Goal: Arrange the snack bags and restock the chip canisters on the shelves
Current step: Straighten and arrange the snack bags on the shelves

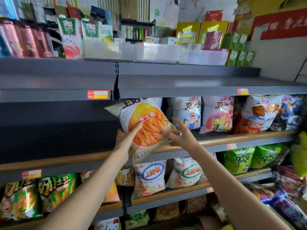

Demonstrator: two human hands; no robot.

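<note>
Both forearms reach up from the bottom of the head view toward the middle shelf with its wooden front lip. Left hand grips the cheese-stick bag at its lower left edge, thumb across the front. Right hand is spread wide, fingers straight, touching the bag's right side without closing on it. That bag is tilted, its bottom hanging over the shelf's lip, its top under the empty shelf above. Right of it on the same shelf stand the popcorn bags, upright.

To finish well, I judge the bag should be turned upright, pushed back past the lip and set just beside the popcorn bags, label facing out. Squeezing hard would crush the sticks.
</note>
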